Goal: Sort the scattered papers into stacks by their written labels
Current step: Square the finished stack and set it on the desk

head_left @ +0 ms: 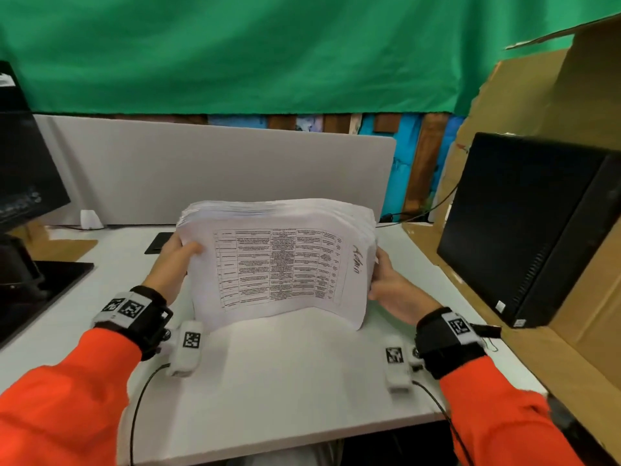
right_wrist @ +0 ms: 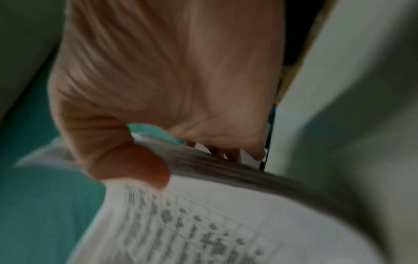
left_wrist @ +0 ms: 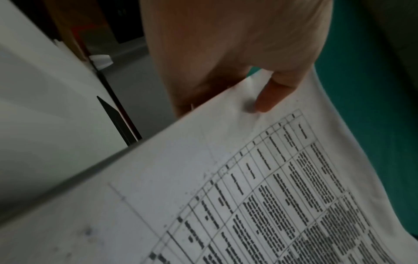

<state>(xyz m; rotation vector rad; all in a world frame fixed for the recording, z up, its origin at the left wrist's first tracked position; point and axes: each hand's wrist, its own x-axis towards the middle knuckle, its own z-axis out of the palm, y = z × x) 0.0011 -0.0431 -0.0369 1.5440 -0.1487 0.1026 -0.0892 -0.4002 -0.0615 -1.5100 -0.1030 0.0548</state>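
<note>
A thick stack of white papers [head_left: 279,264] stands tilted on its lower edge on the white desk [head_left: 285,371], bowed between both hands. Its top sheet carries a printed table and a handwritten label "Admin" [head_left: 359,258] near the right edge. My left hand [head_left: 178,255] grips the stack's left edge, thumb on the front sheet. The right hand [head_left: 386,284] grips the right edge, thumb in front. In the left wrist view the thumb [left_wrist: 273,94] presses the top sheet [left_wrist: 248,196]. In the right wrist view the thumb [right_wrist: 135,169] pinches the stack [right_wrist: 226,205], fingers behind.
A grey divider panel [head_left: 218,173] stands behind the desk. A monitor [head_left: 23,163] with its black base sits at the left. At the right a black computer tower [head_left: 531,230] stands inside cardboard [head_left: 588,129]. A black flat item [head_left: 158,243] lies behind the left hand.
</note>
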